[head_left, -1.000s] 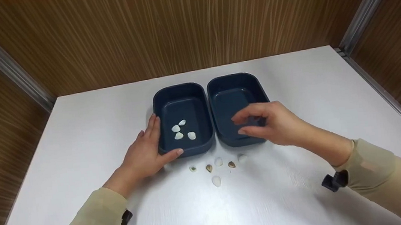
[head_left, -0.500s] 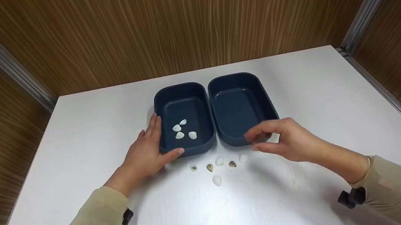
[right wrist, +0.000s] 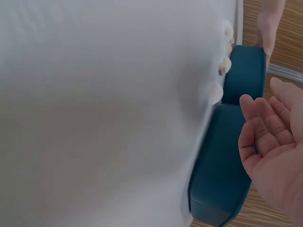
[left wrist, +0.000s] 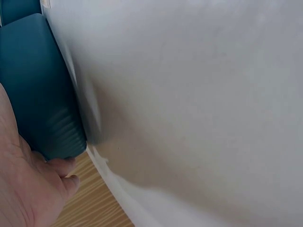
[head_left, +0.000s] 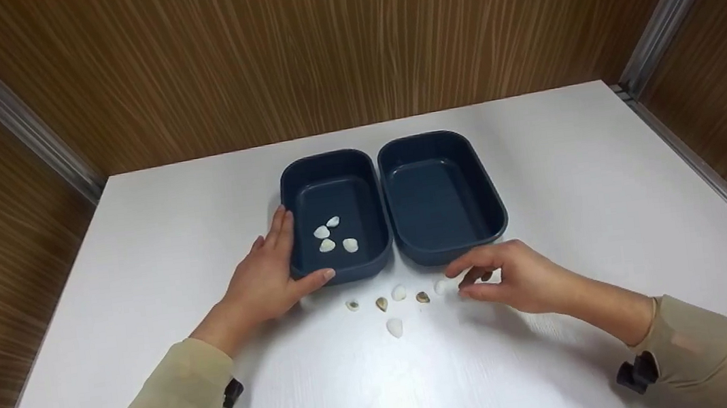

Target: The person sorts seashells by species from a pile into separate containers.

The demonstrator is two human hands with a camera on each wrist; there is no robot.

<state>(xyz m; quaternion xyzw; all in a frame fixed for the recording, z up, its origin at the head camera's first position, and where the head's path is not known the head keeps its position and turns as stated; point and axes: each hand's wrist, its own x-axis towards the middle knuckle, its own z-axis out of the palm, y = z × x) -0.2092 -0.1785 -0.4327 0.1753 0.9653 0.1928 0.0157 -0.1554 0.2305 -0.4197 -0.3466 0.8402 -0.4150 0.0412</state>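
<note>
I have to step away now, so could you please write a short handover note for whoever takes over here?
Left hand: rests against the near left corner of the left tray, holding nothing else.
Right hand: empty, low over the table, fingers beside the rightmost loose shell, not yet gripping it.
Done: four shells lie in the left tray.
Left: six shells on the table in front of the trays, five in a row and one nearer. The right tray holds nothing.
</note>
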